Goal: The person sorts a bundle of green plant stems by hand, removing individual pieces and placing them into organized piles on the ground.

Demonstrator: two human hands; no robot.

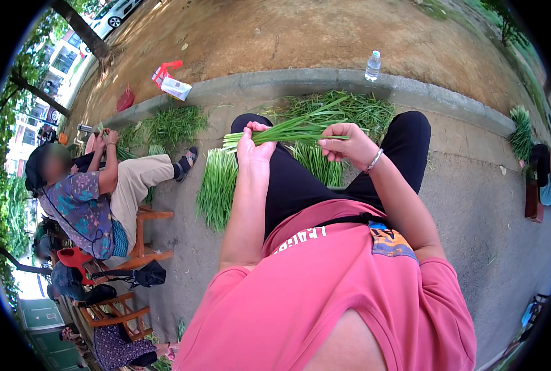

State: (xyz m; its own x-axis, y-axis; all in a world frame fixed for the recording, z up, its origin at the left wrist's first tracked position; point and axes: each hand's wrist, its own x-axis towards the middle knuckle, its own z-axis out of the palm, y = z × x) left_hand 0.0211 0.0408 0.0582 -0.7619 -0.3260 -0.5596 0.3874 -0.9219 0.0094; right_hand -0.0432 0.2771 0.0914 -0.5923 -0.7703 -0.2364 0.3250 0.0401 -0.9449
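A bunch of green chives (291,130) with pale stem ends lies across my left hand (255,148), above my lap. The fingers of that hand curl around the stem ends, and the long leaves reach away to the right. My right hand (347,143), with a bracelet at its wrist, pinches some leaves of the same bunch on its right side. Below and left of my left hand, a stack of chives (216,193) rests on the ground with its pale ends facing away. More chives (317,164) lie between my legs, partly hidden by my thighs.
Loose green trimmings (365,117) lie beyond my knees, along a concrete curb (275,83). A water bottle (373,66) and a plastic bag (175,88) stand by it. At left a person (80,207) sits on a wooden chair (144,238). Another bundle (521,137) is far right.
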